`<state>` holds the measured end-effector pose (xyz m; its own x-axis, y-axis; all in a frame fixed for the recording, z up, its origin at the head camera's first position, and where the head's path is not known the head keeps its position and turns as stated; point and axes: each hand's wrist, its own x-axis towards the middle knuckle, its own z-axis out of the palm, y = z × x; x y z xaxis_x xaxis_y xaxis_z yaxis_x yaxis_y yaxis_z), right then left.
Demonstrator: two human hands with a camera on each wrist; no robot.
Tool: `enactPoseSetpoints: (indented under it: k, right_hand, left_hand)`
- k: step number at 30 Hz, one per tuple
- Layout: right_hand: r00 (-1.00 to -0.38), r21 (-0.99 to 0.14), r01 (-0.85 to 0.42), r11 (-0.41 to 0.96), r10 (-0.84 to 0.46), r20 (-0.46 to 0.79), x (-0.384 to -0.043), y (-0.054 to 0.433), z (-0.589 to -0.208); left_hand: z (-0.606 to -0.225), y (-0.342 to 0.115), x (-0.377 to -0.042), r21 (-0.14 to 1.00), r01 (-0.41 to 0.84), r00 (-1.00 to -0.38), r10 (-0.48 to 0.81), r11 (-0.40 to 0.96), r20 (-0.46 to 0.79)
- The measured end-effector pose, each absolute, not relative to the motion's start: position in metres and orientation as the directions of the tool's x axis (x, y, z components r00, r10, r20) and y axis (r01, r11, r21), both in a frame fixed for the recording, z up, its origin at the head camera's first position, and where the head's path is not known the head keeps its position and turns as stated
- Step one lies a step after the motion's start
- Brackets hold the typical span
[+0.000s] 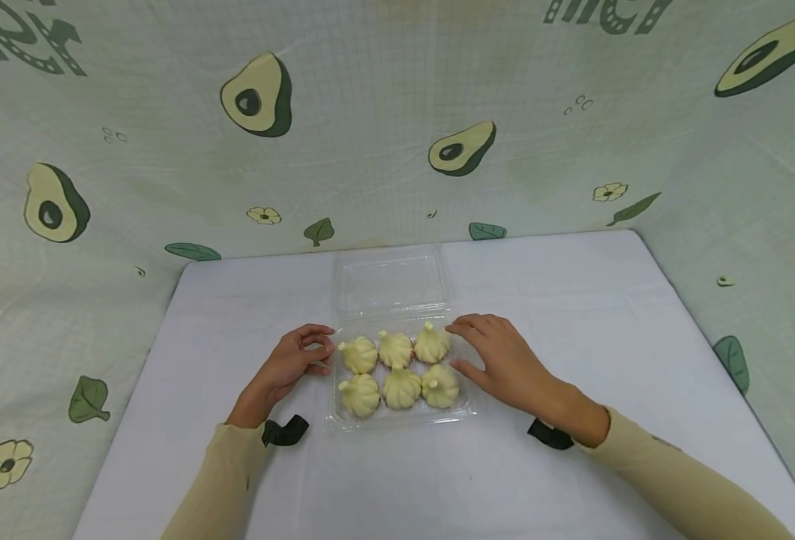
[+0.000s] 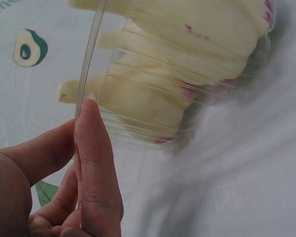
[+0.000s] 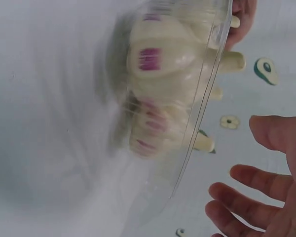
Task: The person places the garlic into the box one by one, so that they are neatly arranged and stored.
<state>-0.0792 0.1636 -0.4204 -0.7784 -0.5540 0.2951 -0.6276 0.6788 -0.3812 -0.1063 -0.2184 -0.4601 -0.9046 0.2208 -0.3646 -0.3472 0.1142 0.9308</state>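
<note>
A clear plastic clamshell container (image 1: 404,422) lies on the table with its lid (image 1: 391,281) folded back away from the person. Two rows of pale garlic bulbs (image 1: 401,388) fill it, stems up; purple marks show on their undersides in both wrist views. My left hand (image 1: 298,361) pinches the container's left rim (image 2: 91,54) between thumb and fingers. On the other side, my right hand (image 1: 505,364) hovers by the right edge with thumb and fingers spread. The right wrist view shows that hand (image 3: 271,192) apart from the rim, holding nothing.
A white-covered table (image 1: 573,315) extends on all sides of the container. Behind it and at the sides hangs a pale cloth (image 1: 370,165) printed with avocados, leaves and flowers. Dark straps (image 1: 286,430) sit at both wrists.
</note>
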Motion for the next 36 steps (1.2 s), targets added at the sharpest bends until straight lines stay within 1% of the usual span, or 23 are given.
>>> enactPoseSetpoints:
  k: [7,12,24,36]
  right_hand:
    - [-0.847,-0.425,-0.531,0.733,-0.451,0.280,-0.095,0.170,-0.423]
    - [-0.878,-0.441,-0.478,0.760,-0.406,0.251,-0.107,0.172,-0.429]
    - [-0.916,-0.461,-0.399,0.793,-0.366,0.164,-0.129,0.171,-0.441]
    - [-0.934,-0.467,-0.353,0.811,-0.340,0.115,-0.146,0.164,-0.449]
  left_hand:
    - [-0.460,-0.219,-0.106,0.932,-0.342,-0.906,0.222,0.117,-0.361]
    - [-0.460,-0.219,-0.105,0.933,-0.339,-0.907,0.220,0.122,-0.359]
    - [-0.460,-0.218,-0.105,0.932,-0.342,-0.907,0.216,0.122,-0.362]
    - [-0.461,-0.219,-0.106,0.931,-0.344,-0.906,0.218,0.123,-0.364]
